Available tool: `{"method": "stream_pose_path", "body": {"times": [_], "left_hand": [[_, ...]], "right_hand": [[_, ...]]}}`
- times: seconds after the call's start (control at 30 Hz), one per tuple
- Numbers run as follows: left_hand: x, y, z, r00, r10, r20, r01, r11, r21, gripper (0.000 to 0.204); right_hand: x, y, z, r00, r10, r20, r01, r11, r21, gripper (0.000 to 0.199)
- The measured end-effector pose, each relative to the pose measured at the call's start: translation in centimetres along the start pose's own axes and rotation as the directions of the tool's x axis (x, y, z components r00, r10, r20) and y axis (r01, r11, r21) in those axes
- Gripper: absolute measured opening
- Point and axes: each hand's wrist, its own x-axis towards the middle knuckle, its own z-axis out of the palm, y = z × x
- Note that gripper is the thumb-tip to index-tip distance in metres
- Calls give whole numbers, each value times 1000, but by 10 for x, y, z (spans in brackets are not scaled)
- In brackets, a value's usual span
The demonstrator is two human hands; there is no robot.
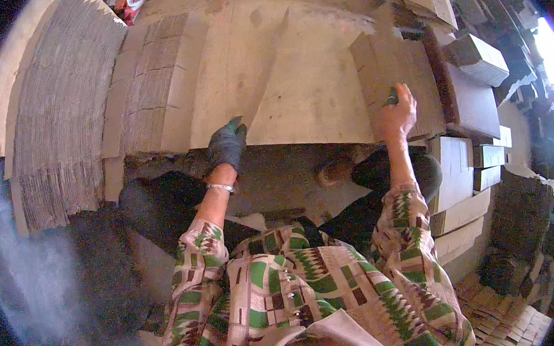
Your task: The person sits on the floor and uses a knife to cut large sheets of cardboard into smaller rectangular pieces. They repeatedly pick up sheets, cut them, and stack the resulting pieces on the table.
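Note:
My left hand (227,146), in a dark glove, is at the near edge of the wooden table. Its curled fingers close at the near corner of a thin brown cardboard sheet (257,76), which slants away across the tabletop. My right hand (398,115) is bare and slightly blurred, held over the near end of a stack of cardboard pieces (414,78). Its fingers stretch forward and apart. A small dark green patch shows at one fingertip; whether it is a finger cover cannot be made out.
Tall rows of flat cardboard stand at the left (66,92), with a shorter row (151,85) beside them. The pale wooden tabletop (315,84) lies between the stacks. Cartons (478,60) and cardboard bundles (453,164) crowd the right. My knees are under the table's front edge.

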Motion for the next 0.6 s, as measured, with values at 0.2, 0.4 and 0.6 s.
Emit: {"method": "stream_pose_path", "body": {"times": [0.2, 0.4, 0.6], "left_hand": [[2, 23, 14, 996, 24, 90, -35, 992, 125, 34], [-7, 45, 5, 984, 58, 166, -88, 979, 181, 36], [-4, 46, 2, 986, 96, 137, -120, 976, 181, 33]], "right_hand": [[-21, -95, -14, 960, -193, 203, 89, 898, 431, 83], [-51, -169, -13, 836, -385, 390, 98, 806, 584, 89], [-41, -177, -13, 793, -442, 418, 141, 802, 581, 83]]}}
